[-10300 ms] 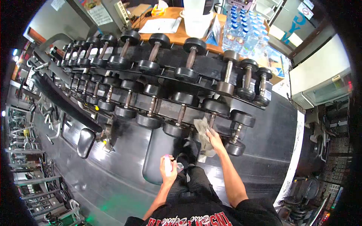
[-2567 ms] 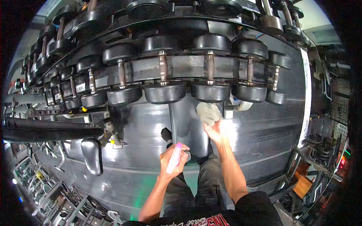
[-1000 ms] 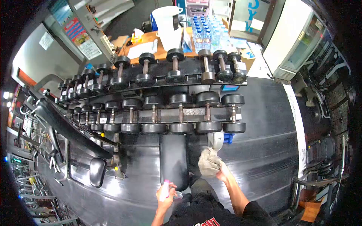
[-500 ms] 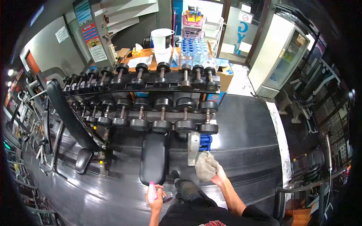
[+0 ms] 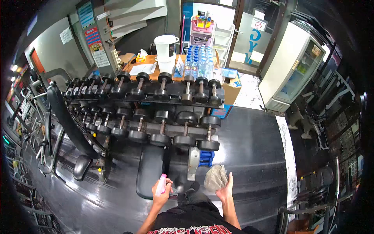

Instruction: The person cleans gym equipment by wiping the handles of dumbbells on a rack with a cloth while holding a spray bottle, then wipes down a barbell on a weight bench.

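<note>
My left hand [image 5: 163, 195] is wrapped round a spray bottle [image 5: 161, 185] with a pink top, in front of the black bench pad [image 5: 149, 171]. My right hand [image 5: 224, 191] holds a crumpled grey-beige cloth [image 5: 216, 178], which hangs over the dark floor. Behind both hands stands the two-tier dumbbell rack [image 5: 148, 100], bearing many black dumbbells. Small blue dumbbells [image 5: 206, 158] sit at the rack's near right end, just beyond the cloth.
An upright padded bench [image 5: 70, 121] stands at the left. Behind the rack are a wooden desk [image 5: 180, 62], a white bucket [image 5: 165, 46] and water bottles [image 5: 198, 62]. A glass-door fridge [image 5: 292, 66] is at the right, beyond a pale floor strip [image 5: 287, 144].
The view has tilted and shifted slightly. My left hand has risen with the bottle and is nearer the cloth hand. My right thumb now points up beside the cloth.
</note>
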The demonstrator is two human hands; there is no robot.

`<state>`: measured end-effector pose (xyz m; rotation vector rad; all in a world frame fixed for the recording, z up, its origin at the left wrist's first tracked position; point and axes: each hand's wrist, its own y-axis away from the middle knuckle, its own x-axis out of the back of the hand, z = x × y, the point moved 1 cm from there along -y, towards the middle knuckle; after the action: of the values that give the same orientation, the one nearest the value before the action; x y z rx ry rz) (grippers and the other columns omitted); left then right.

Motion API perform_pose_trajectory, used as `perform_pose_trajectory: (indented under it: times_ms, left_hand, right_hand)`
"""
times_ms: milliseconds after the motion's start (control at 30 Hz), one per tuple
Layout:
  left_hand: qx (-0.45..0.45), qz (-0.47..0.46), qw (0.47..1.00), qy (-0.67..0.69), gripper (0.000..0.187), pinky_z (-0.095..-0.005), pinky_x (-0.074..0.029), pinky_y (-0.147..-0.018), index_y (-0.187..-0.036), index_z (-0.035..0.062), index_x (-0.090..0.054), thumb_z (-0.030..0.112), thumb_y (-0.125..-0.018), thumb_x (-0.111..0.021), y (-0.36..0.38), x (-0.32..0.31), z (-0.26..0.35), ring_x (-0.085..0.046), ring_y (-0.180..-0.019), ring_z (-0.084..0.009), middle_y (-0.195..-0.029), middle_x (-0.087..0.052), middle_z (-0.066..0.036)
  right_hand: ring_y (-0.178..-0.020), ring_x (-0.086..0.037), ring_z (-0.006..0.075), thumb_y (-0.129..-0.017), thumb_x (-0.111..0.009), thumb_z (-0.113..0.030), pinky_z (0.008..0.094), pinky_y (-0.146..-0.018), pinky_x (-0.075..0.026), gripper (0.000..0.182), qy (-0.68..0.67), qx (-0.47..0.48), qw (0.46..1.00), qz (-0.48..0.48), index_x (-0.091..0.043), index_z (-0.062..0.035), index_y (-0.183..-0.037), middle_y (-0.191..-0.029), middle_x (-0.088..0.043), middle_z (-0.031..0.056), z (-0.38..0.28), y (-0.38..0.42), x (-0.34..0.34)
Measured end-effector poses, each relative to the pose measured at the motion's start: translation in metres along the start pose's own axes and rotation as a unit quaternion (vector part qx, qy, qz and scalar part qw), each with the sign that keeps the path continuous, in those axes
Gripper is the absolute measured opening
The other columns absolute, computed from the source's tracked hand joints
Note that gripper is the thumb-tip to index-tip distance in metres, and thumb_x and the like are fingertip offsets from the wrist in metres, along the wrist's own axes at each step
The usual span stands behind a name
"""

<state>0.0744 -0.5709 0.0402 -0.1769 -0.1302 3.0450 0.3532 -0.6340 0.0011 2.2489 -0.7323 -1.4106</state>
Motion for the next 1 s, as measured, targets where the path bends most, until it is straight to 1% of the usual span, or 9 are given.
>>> perform_pose_trajectory:
  times_ms: [67,100,167,200,367,467,633,733,1000]
  left_hand:
    - [-0.013,-0.016,1.000,-0.022,0.010,-0.0251,-0.050,-0.055,-0.098,-0.0034,-0.059,-0.002,-0.088,-0.059,-0.037,-0.015,0.006,-0.062,-0.060,-0.0116,-0.086,-0.066,-0.010]
    - [-0.016,-0.018,0.999,-0.028,0.010,-0.0251,-0.050,-0.055,-0.098,-0.0034,-0.059,-0.002,-0.088,-0.059,-0.053,-0.021,0.011,-0.062,-0.060,-0.0116,-0.086,-0.066,-0.010]
    - [-0.017,-0.020,0.999,-0.027,0.010,-0.0258,-0.051,-0.056,-0.098,-0.0034,-0.059,-0.002,-0.088,-0.059,-0.081,-0.037,0.018,-0.062,-0.060,-0.0116,-0.085,-0.065,-0.008]
    - [-0.037,-0.022,0.998,-0.038,0.009,-0.0263,-0.051,-0.056,-0.097,-0.0035,-0.058,-0.001,-0.089,-0.058,-0.094,-0.044,0.018,-0.061,-0.060,-0.0116,-0.085,-0.064,-0.008]
    - [-0.032,0.007,0.999,-0.007,0.007,-0.0269,-0.051,-0.055,-0.096,-0.0039,-0.057,-0.002,-0.090,-0.057,-0.143,-0.070,0.002,-0.061,-0.060,-0.0124,-0.087,-0.063,-0.010]
    - [-0.011,0.022,0.998,0.059,0.009,-0.0283,-0.052,-0.056,-0.100,-0.0035,-0.055,-0.003,-0.091,-0.056,-0.169,-0.083,-0.008,-0.061,-0.061,-0.0133,-0.093,-0.063,-0.014]
    - [-0.017,0.013,0.999,0.029,0.009,-0.0299,-0.053,-0.062,-0.103,0.0006,-0.053,0.002,-0.094,-0.055,-0.226,-0.093,-0.025,-0.061,-0.060,-0.0146,-0.095,-0.061,-0.014]
    - [-0.004,0.019,0.999,0.038,0.011,-0.0268,-0.052,-0.057,-0.101,-0.0025,-0.055,-0.002,-0.091,-0.058,-0.272,-0.096,-0.034,-0.061,-0.061,-0.0127,-0.094,-0.064,-0.014]
    - [0.021,-0.024,0.999,0.041,0.013,-0.0260,-0.052,-0.059,-0.102,-0.0003,-0.054,0.000,-0.090,-0.060,-0.425,-0.111,-0.050,-0.061,-0.064,-0.0111,-0.095,-0.064,-0.012]
  right_hand:
    - [-0.120,-0.054,0.0278,-0.090,-0.054,-0.049,0.0479,-0.103,-0.039,0.054,0.019,0.030,0.999,-0.034,-0.054,-0.0123,-0.130,-0.129,-0.058,0.0088,-0.013,-0.032,-0.002]
    - [-0.120,-0.054,0.0278,-0.090,-0.054,-0.049,0.0479,-0.103,-0.039,0.054,0.013,0.028,0.999,-0.037,-0.054,-0.0123,-0.130,-0.129,-0.058,0.0088,-0.020,-0.043,-0.009]
    - [-0.119,-0.055,0.0271,-0.090,-0.057,-0.037,0.0465,-0.103,-0.040,0.048,0.074,0.021,0.997,-0.003,-0.052,-0.0137,-0.132,-0.128,-0.059,0.0077,-0.037,-0.062,-0.020]
    - [-0.118,-0.055,0.0264,-0.091,-0.057,-0.030,0.0449,-0.102,-0.042,0.046,0.064,0.030,0.997,-0.028,-0.049,-0.0134,-0.133,-0.128,-0.059,0.0073,-0.045,-0.075,-0.022]
    - [-0.117,-0.056,0.0261,-0.091,-0.057,-0.027,0.0440,-0.101,-0.042,0.045,0.079,0.018,0.996,-0.045,-0.049,-0.0098,-0.132,-0.127,-0.059,0.0087,-0.081,-0.128,-0.038]
    - [-0.117,-0.055,0.0265,-0.092,-0.057,-0.027,0.0439,-0.102,-0.041,0.046,0.121,0.084,0.988,-0.033,-0.049,-0.0063,-0.131,-0.127,-0.058,0.0096,-0.097,-0.149,-0.056]
    - [-0.119,-0.054,0.0270,-0.092,-0.057,-0.028,0.0446,-0.104,-0.039,0.044,0.070,0.033,0.997,-0.023,-0.051,-0.0074,-0.130,-0.127,-0.059,0.0087,-0.119,-0.180,-0.092]
    - [-0.120,-0.053,0.0254,-0.094,-0.056,-0.024,0.0436,-0.103,-0.040,0.045,0.007,0.008,0.999,-0.041,-0.046,-0.0077,-0.134,-0.129,-0.056,0.0092,-0.124,-0.208,-0.118]
    - [-0.120,-0.053,0.0263,-0.095,-0.056,-0.025,0.0447,-0.101,-0.043,0.047,0.065,0.017,0.997,-0.043,-0.042,-0.0088,-0.137,-0.131,-0.054,0.0097,-0.126,-0.321,-0.202]
